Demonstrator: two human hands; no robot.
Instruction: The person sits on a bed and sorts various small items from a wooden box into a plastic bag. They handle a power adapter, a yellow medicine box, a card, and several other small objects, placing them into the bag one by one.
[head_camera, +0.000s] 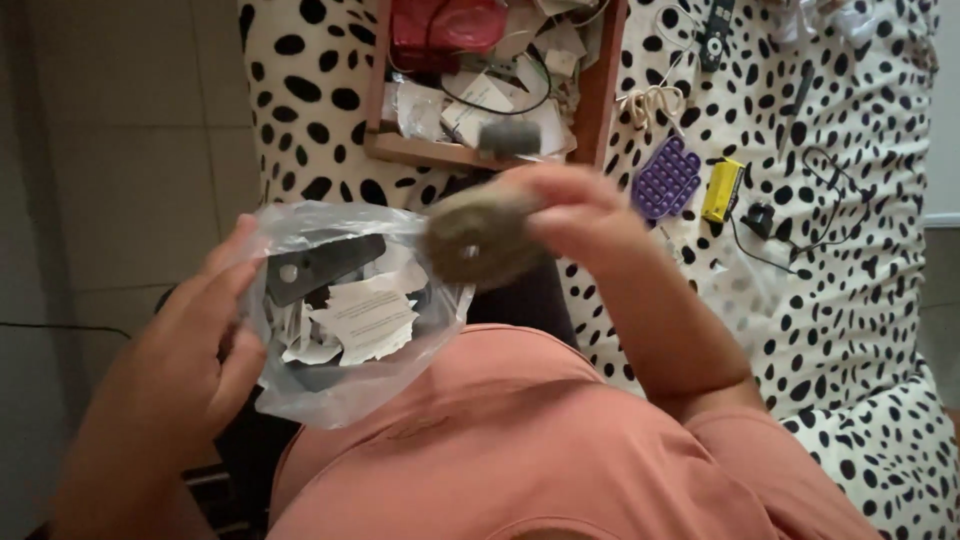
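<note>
My left hand grips the rim of a clear plastic bag, fingers curled to hold it open; inside lie torn paper scraps and a flat dark strip. My right hand pinches a blurred, round grey-brown disc with a centre hole just above the bag's mouth. The disc looks stiff and fairly light, best held by its edge; the bag is limp and slippery.
</note>
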